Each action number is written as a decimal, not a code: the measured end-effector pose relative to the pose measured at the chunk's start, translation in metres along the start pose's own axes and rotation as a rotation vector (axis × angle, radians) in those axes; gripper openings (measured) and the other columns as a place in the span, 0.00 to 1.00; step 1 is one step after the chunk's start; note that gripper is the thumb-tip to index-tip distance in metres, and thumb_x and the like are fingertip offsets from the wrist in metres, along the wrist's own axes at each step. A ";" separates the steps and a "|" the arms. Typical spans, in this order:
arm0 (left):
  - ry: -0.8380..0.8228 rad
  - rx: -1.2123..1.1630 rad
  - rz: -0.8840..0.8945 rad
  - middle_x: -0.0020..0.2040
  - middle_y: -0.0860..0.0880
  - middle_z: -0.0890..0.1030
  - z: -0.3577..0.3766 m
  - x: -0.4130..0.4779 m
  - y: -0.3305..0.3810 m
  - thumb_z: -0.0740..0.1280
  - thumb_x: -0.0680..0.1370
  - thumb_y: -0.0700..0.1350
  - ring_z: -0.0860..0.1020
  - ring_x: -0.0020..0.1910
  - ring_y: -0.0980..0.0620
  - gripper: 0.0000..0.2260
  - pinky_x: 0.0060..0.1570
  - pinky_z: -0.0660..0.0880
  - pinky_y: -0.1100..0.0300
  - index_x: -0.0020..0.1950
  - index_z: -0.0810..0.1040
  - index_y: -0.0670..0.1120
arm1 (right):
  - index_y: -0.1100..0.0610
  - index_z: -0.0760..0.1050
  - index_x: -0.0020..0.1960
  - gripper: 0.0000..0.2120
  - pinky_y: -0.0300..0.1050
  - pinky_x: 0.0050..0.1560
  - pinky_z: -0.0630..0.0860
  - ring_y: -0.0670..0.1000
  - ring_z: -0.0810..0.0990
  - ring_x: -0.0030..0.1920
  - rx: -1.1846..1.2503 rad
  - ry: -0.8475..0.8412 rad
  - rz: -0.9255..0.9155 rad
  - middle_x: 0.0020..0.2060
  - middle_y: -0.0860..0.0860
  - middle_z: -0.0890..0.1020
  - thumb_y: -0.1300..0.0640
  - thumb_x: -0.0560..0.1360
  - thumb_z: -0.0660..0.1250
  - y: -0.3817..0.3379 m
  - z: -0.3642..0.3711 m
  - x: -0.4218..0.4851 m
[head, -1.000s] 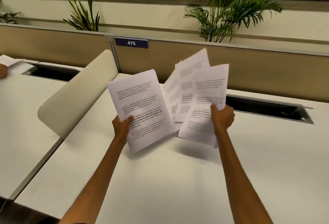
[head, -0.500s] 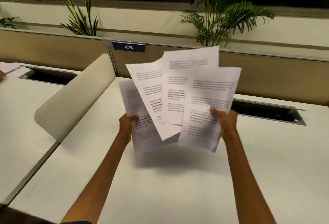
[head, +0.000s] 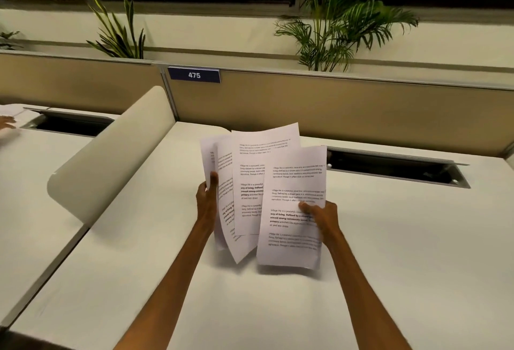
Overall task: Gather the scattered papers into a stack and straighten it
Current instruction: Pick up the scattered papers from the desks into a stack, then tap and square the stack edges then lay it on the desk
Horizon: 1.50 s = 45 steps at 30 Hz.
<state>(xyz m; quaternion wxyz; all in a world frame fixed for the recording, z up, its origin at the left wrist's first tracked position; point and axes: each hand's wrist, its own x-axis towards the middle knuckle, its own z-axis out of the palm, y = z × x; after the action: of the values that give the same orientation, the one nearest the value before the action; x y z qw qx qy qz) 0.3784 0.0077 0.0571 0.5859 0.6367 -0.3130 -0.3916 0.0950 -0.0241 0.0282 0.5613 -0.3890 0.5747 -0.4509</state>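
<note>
Several white printed papers (head: 258, 183) are held up above the white desk (head: 417, 238), fanned and overlapping, their edges uneven. My left hand (head: 207, 199) grips the left edge of the bunch, thumb on the front of the leftmost sheets. My right hand (head: 319, 217) holds the frontmost sheet (head: 294, 177) at its right side, thumb pressed on the print. That sheet sits lower and further right than the others. The lower corners of the papers hang just over the desk surface.
A curved cream divider (head: 111, 160) rises at the left between two desks. A tan partition (head: 361, 105) with a "475" label (head: 194, 75) runs along the back. An open cable slot (head: 395, 169) lies behind the papers at right. Another person's hand (head: 7, 121) shows far left.
The left-hand sheet has joined the right-hand bunch, and both hands have drawn closer. The fan has narrowed and dropped lower toward the desk.
</note>
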 end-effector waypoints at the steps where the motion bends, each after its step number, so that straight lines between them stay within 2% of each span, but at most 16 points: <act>1: -0.009 -0.014 -0.004 0.34 0.47 0.77 0.000 0.000 -0.001 0.59 0.76 0.67 0.77 0.28 0.52 0.29 0.25 0.73 0.65 0.50 0.72 0.38 | 0.64 0.82 0.52 0.13 0.50 0.40 0.84 0.56 0.87 0.39 0.017 -0.005 0.015 0.46 0.60 0.86 0.65 0.69 0.76 0.002 0.000 -0.001; 3: -0.048 -0.109 -0.021 0.37 0.43 0.78 0.001 0.000 -0.002 0.62 0.75 0.66 0.78 0.31 0.45 0.35 0.29 0.76 0.59 0.59 0.69 0.33 | 0.65 0.81 0.55 0.16 0.56 0.46 0.84 0.60 0.86 0.43 0.024 -0.006 0.045 0.47 0.61 0.86 0.65 0.69 0.77 0.004 0.000 -0.001; 6: -0.114 -0.224 -0.086 0.49 0.37 0.79 0.005 -0.005 0.001 0.67 0.64 0.74 0.79 0.45 0.36 0.46 0.43 0.78 0.48 0.64 0.68 0.37 | 0.66 0.81 0.56 0.16 0.60 0.48 0.83 0.62 0.86 0.44 0.008 -0.007 0.074 0.48 0.62 0.86 0.66 0.69 0.76 0.007 0.000 -0.001; 9: -0.079 -0.180 -0.226 0.64 0.41 0.77 0.008 -0.007 -0.001 0.66 0.67 0.71 0.77 0.61 0.37 0.39 0.60 0.75 0.40 0.67 0.68 0.46 | 0.66 0.81 0.55 0.16 0.58 0.46 0.84 0.61 0.86 0.42 -0.033 0.003 0.109 0.48 0.63 0.86 0.67 0.68 0.76 0.011 0.001 -0.001; 12: -0.131 -0.018 -0.223 0.57 0.39 0.84 0.006 -0.011 -0.015 0.72 0.74 0.51 0.83 0.52 0.36 0.23 0.44 0.82 0.47 0.63 0.75 0.40 | 0.67 0.80 0.55 0.18 0.62 0.51 0.82 0.64 0.86 0.46 -0.127 -0.004 0.158 0.49 0.63 0.85 0.66 0.66 0.77 0.017 0.001 0.000; 14: -0.068 0.050 -0.271 0.57 0.36 0.83 0.003 -0.016 -0.033 0.71 0.75 0.37 0.82 0.54 0.34 0.15 0.48 0.81 0.44 0.61 0.77 0.36 | 0.67 0.79 0.57 0.21 0.62 0.52 0.82 0.64 0.85 0.48 -0.218 -0.030 0.198 0.50 0.63 0.85 0.66 0.65 0.77 0.022 0.000 -0.002; 16: 0.010 0.078 -0.320 0.59 0.33 0.80 -0.003 -0.021 -0.049 0.66 0.75 0.30 0.80 0.56 0.33 0.15 0.56 0.78 0.40 0.61 0.77 0.32 | 0.67 0.77 0.58 0.23 0.60 0.53 0.82 0.63 0.85 0.49 -0.324 -0.035 0.216 0.52 0.63 0.84 0.64 0.65 0.78 0.025 0.000 -0.005; 20: 0.032 0.142 -0.359 0.59 0.32 0.80 -0.007 -0.019 -0.062 0.66 0.74 0.29 0.80 0.56 0.33 0.15 0.58 0.77 0.39 0.61 0.77 0.31 | 0.61 0.78 0.56 0.23 0.58 0.55 0.81 0.60 0.84 0.50 -0.533 -0.052 0.159 0.53 0.60 0.85 0.55 0.66 0.79 0.029 0.000 -0.006; 24: -0.045 0.156 -0.346 0.59 0.35 0.81 -0.009 -0.013 -0.065 0.71 0.73 0.32 0.81 0.56 0.34 0.15 0.58 0.77 0.39 0.60 0.78 0.35 | 0.61 0.69 0.68 0.41 0.55 0.62 0.74 0.61 0.77 0.63 -0.802 -0.023 0.170 0.63 0.59 0.77 0.38 0.65 0.76 0.024 0.007 0.002; 26: -0.086 0.159 -0.358 0.60 0.36 0.81 -0.008 -0.009 -0.067 0.71 0.74 0.35 0.80 0.57 0.35 0.18 0.59 0.77 0.39 0.63 0.77 0.36 | 0.62 0.64 0.71 0.45 0.55 0.66 0.70 0.61 0.71 0.69 -0.878 -0.020 0.169 0.68 0.60 0.72 0.35 0.67 0.74 0.023 0.016 0.005; 29: -0.109 0.123 -0.353 0.60 0.38 0.81 -0.001 -0.005 -0.064 0.70 0.78 0.47 0.81 0.57 0.37 0.20 0.57 0.78 0.42 0.66 0.75 0.39 | 0.62 0.61 0.73 0.42 0.58 0.68 0.67 0.61 0.65 0.72 -1.008 -0.022 0.152 0.71 0.61 0.66 0.36 0.71 0.70 0.023 0.031 0.008; 31: -0.129 0.094 -0.332 0.58 0.41 0.82 0.004 -0.005 -0.061 0.73 0.75 0.49 0.82 0.55 0.39 0.21 0.55 0.79 0.45 0.64 0.77 0.41 | 0.62 0.59 0.75 0.41 0.57 0.70 0.67 0.62 0.66 0.72 -0.935 -0.046 0.155 0.72 0.60 0.66 0.42 0.72 0.72 0.025 0.040 0.009; 35: -0.169 0.082 -0.244 0.60 0.38 0.82 0.008 -0.005 -0.060 0.75 0.69 0.31 0.82 0.55 0.37 0.23 0.55 0.80 0.41 0.63 0.77 0.37 | 0.62 0.61 0.75 0.40 0.51 0.68 0.69 0.60 0.71 0.70 -0.693 -0.080 0.176 0.71 0.60 0.71 0.51 0.71 0.76 0.027 0.049 0.012; 40: -0.264 0.009 -0.133 0.56 0.42 0.85 0.000 0.007 -0.036 0.77 0.69 0.36 0.84 0.52 0.41 0.20 0.44 0.83 0.55 0.60 0.79 0.39 | 0.60 0.70 0.68 0.33 0.48 0.60 0.75 0.55 0.79 0.59 -0.431 -0.066 0.131 0.63 0.58 0.79 0.54 0.67 0.79 0.024 0.039 0.020; 43: -0.319 -0.094 -0.122 0.56 0.43 0.85 -0.008 0.017 -0.017 0.77 0.69 0.37 0.84 0.53 0.42 0.19 0.45 0.83 0.53 0.59 0.80 0.42 | 0.58 0.67 0.71 0.37 0.52 0.62 0.77 0.56 0.80 0.60 -0.171 -0.186 0.084 0.64 0.56 0.79 0.57 0.67 0.80 0.005 0.036 0.026; 45: -0.389 -0.097 -0.107 0.57 0.42 0.84 -0.013 0.024 -0.005 0.76 0.70 0.38 0.84 0.54 0.40 0.20 0.48 0.82 0.49 0.62 0.79 0.41 | 0.58 0.71 0.68 0.34 0.55 0.61 0.78 0.56 0.81 0.60 -0.103 -0.274 -0.006 0.61 0.55 0.82 0.58 0.66 0.80 -0.012 0.036 0.028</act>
<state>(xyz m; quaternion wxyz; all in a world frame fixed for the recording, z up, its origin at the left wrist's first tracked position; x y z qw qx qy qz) 0.4016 -0.0055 0.0487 0.5227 0.5357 -0.3667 -0.5526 0.1284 -0.0576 0.0329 0.6124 -0.4771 0.5138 -0.3653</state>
